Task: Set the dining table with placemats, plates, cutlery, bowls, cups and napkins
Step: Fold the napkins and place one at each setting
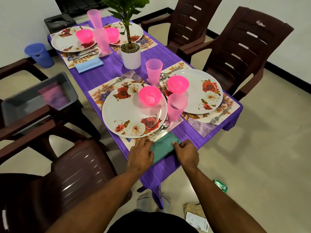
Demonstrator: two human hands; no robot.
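Green napkin (162, 147) lies folded at the near edge of the purple table (168, 167), just right of the nearest floral placemat (127, 143). Your left hand (140, 154) rests on its left end, fingers fairly straight and pressing down. Your right hand (186, 151) is at its right end, fingers curled, pinching the cloth's edge.

Just beyond the napkin: a spoon (162, 126) beside the nearest rose-pattern plate (127, 115), which carries a pink bowl (149, 95). A fork (111, 84) lies on the mat on the plate's far side. A pink cup (176, 106) stands just right of this plate.

Right-hand setting: second rose plate (207, 98) with a pink bowl (178, 84), a fork (219, 116) near the table edge, a pink cup (154, 71) beyond.

Mid-table: a potted plant (130, 54) in a white pot. Far end: two more plates with bowls and cups, a light blue napkin (89, 64) beside the left one.

Brown plastic chairs (240, 46) flank the table. A grey bin (38, 96) sits on the chair at your left.
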